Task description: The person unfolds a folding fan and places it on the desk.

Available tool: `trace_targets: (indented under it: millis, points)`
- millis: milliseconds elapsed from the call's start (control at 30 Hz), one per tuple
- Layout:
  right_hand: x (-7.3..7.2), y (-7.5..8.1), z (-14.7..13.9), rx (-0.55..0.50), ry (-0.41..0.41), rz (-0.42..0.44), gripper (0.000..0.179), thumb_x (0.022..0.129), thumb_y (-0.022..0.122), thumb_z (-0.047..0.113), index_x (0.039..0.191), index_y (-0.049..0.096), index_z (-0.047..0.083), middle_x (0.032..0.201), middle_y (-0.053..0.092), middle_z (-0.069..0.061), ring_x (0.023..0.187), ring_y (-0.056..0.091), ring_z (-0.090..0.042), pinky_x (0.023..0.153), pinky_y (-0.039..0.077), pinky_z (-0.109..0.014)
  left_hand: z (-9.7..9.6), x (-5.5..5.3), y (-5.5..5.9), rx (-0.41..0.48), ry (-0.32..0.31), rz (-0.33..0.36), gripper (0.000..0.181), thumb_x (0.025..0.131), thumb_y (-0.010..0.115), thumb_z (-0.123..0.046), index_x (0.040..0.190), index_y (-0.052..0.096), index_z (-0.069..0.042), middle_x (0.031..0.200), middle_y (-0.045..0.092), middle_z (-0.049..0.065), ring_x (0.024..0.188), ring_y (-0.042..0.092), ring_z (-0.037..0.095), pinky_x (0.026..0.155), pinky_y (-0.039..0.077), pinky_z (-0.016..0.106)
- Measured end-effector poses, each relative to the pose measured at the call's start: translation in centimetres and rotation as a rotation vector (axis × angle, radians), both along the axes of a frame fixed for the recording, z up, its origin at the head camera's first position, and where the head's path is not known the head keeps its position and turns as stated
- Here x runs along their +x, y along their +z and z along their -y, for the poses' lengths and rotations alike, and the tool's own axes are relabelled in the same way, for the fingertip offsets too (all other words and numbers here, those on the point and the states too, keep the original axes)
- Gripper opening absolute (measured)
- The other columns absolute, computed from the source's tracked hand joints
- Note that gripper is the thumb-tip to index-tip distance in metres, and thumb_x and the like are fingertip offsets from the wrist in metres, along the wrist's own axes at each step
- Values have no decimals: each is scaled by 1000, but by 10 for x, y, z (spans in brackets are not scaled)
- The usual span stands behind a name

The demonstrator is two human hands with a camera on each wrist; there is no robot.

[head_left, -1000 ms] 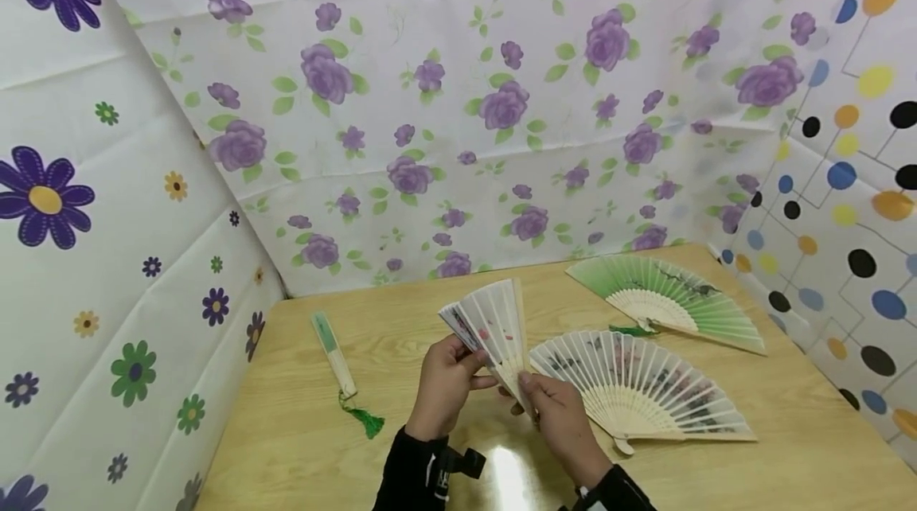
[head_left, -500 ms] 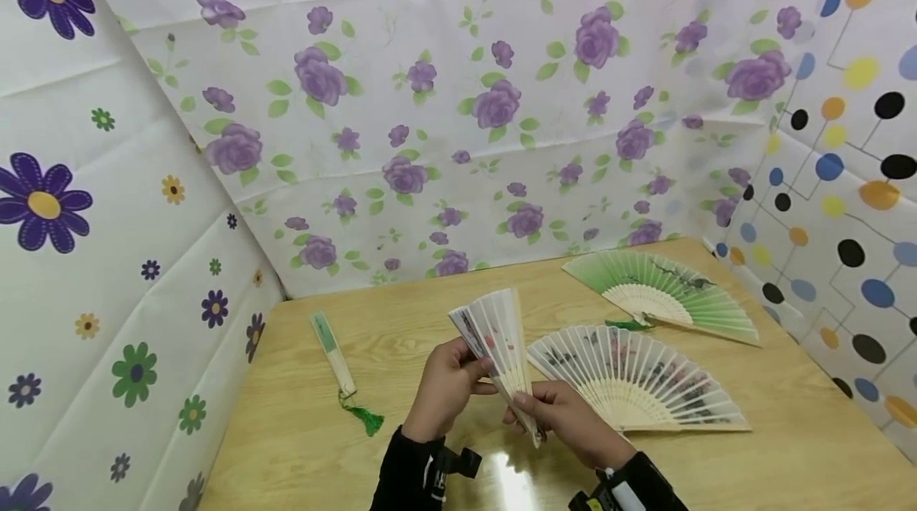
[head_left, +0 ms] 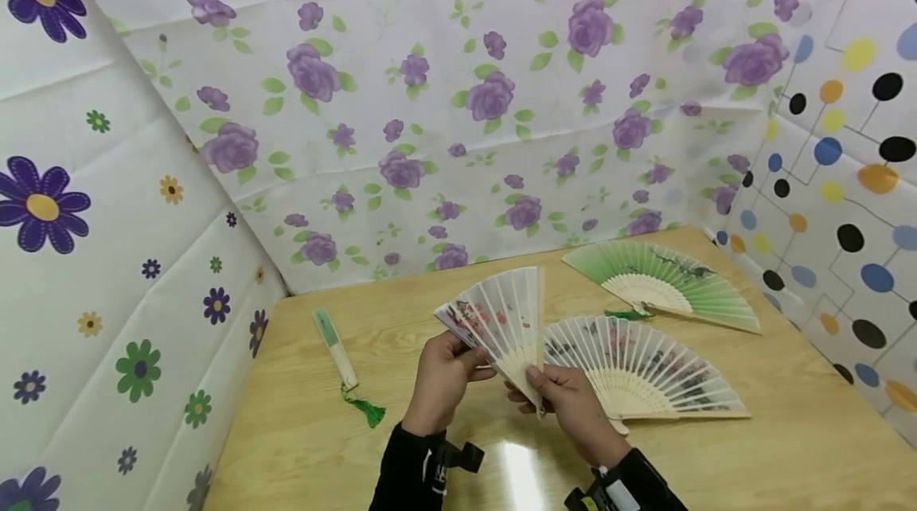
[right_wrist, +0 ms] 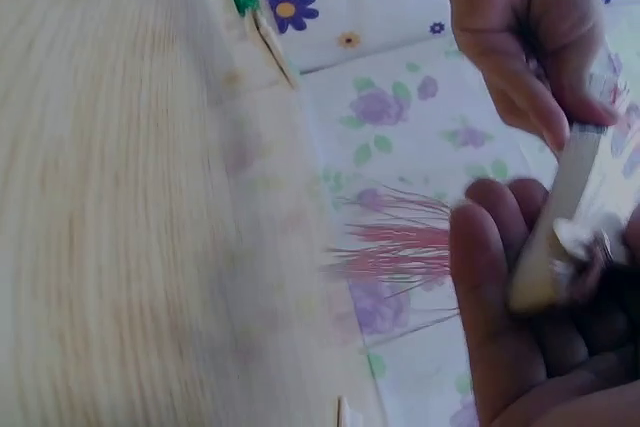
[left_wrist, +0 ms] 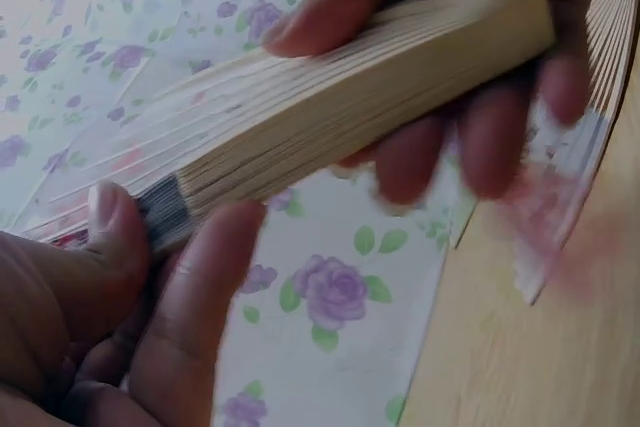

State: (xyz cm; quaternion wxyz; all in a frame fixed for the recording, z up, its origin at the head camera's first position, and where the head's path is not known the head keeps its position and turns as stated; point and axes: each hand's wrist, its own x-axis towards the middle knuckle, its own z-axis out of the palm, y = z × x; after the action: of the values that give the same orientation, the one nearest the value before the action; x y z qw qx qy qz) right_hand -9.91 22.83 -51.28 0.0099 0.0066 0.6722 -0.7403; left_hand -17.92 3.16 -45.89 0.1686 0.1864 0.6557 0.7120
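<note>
A white folding fan (head_left: 497, 318) with pink blossoms is partly spread, held up between both hands above the table. My left hand (head_left: 442, 384) pinches its left edge, thumb in front; in the left wrist view the thumb (left_wrist: 115, 232) lies by the dark cloth band on the stacked ribs (left_wrist: 370, 102). My right hand (head_left: 573, 409) grips the rib end near the pivot, thumb on the front ribs. A pink tassel (right_wrist: 400, 247) hangs from the pivot end, blurred. Right behind the right hand lies a spread white fan (head_left: 645, 372) with dark and pink flowers.
On the wooden table (head_left: 286, 431), a spread green fan (head_left: 662, 280) lies at the back right. A folded green fan (head_left: 333, 348) with a green tassel (head_left: 367, 411) lies on the left. Flowered cloth (head_left: 401, 97) walls the back, with patterned cloth on both sides.
The held fan has spread wider, showing more of its pink blossoms. It first narrowed and tilted slightly, then rose and opened. The fans on the table have stayed put.
</note>
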Motion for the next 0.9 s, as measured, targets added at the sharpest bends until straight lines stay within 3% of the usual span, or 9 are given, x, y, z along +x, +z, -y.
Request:
trace_targets:
  millis: [200,400,533,767,900]
  points:
    - [0,-2,-8,92,40,-26,40,103,52,35,112,72,2,111,71,-23,100,65,-32,74,59,-34,-2,3,1,-25,5,-8,27,98,58,-6,125,62,-6,116,65,22,101,66,27,86,63,36]
    - [-1,-4,-22,235,118,-10,33,95,66,32,90,75,1,92,71,-22,83,64,-32,73,61,-48,-2,5,2,-104,8,-16,25,96,61,-4,121,64,-2,108,67,22,93,68,27,82,65,36]
    - [-1,-6,-23,206,98,8,26,91,71,32,92,77,7,91,72,-19,81,65,-31,73,63,-52,-3,4,3,-110,-2,-21,25,96,60,-3,121,64,-2,106,68,21,93,68,27,80,65,35]
    - [2,-8,-15,80,-37,50,31,89,73,34,96,76,4,93,72,-14,88,65,-32,75,64,-44,0,0,-2,-76,34,27,24,98,58,-4,121,62,-3,109,63,22,98,65,28,85,64,36]
    - [1,-8,-15,50,-15,54,32,90,72,33,98,75,2,91,72,-11,85,66,-31,74,64,-42,2,-1,-5,-58,44,29,25,98,59,-6,123,61,-5,110,63,23,99,65,29,85,64,36]
